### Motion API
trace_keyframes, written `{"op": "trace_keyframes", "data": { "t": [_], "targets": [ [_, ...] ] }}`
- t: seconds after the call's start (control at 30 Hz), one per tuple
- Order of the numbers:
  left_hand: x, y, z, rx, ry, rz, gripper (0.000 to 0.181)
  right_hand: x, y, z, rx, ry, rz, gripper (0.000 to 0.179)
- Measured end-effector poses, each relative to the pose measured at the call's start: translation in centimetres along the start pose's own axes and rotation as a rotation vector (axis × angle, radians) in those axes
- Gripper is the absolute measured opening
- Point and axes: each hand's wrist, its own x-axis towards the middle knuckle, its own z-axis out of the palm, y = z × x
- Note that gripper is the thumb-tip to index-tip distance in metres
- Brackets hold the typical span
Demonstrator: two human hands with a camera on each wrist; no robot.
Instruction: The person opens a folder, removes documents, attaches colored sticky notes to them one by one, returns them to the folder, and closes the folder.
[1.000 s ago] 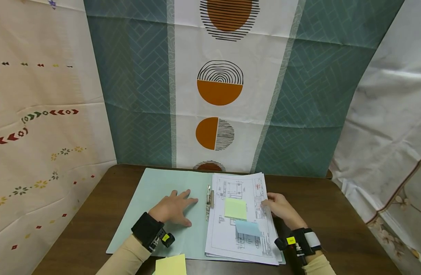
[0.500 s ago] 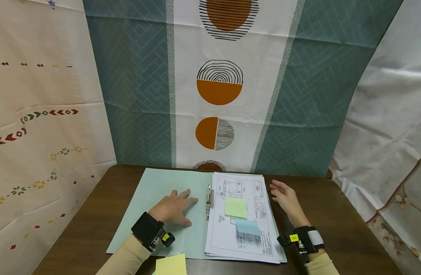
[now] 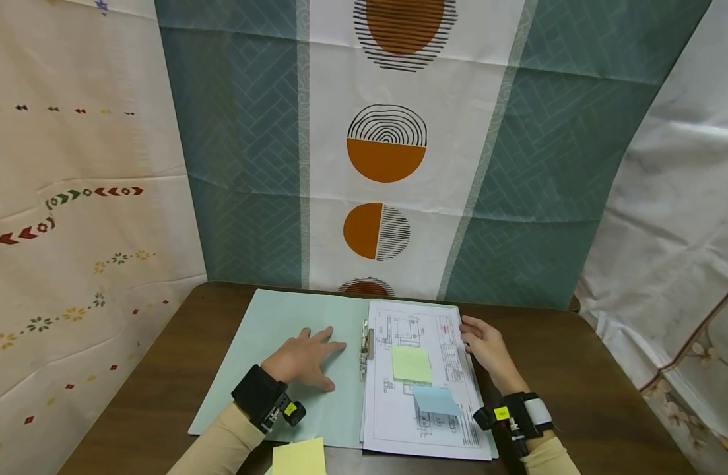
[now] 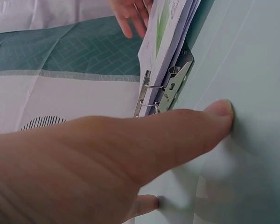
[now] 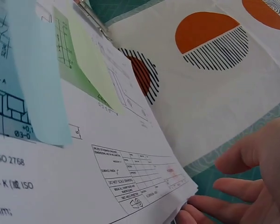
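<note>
A pale green ring binder (image 3: 274, 316) lies opened flat. On its left cover rests my left hand (image 3: 304, 359), fingers spread; the left wrist view shows the thumb (image 4: 219, 112) touching the cover. Printed technical drawings (image 3: 393, 429) lie in a stack on the right side, beside the metal ring clip (image 3: 364, 349). The top sheet carries a light green sticky note (image 3: 411, 364) and a blue one (image 3: 436, 400) with a lifted edge. My right hand (image 3: 488, 346) is at the stack's upper right edge. Its relaxed fingers (image 5: 219, 207) are right at the paper corner, without a grip.
A yellow sticky note pad (image 3: 299, 456) lies at the table's front edge, near my left forearm. The brown wooden table (image 3: 554, 369) extends on both sides of the binder. Patterned curtains (image 3: 518, 251) hang close behind it and on either side.
My right hand left the sheets' right edge, moved off to the right, then came back to the edge, higher up. The top sheets have shifted slightly toward the front. My left hand stayed put.
</note>
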Motion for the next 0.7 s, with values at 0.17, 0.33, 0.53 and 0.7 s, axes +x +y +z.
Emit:
{"op": "trace_keyframes", "data": {
  "t": [0.17, 0.33, 0.53, 0.7],
  "targets": [
    [0.0, 0.1, -0.1, 0.005, 0.003, 0.002, 0.081, -0.1, 0.4, 0.2, 0.002, -0.009, 0.000, 0.057],
    [0.0, 0.3, -0.1, 0.003, 0.003, -0.001, 0.080, -0.5, 0.2, -0.4, -0.078, -0.046, -0.056, 0.057],
    [-0.1, 0.4, -0.4, 0.016, 0.002, 0.004, 0.079, -2.2, -0.7, -2.8, -0.285, -0.190, -0.204, 0.063],
    [-0.8, 1.3, -0.8, 0.077, 0.065, 0.035, 0.064, -4.1, -1.6, -3.8, -0.401, -0.316, -0.307, 0.080]
  ]
}}
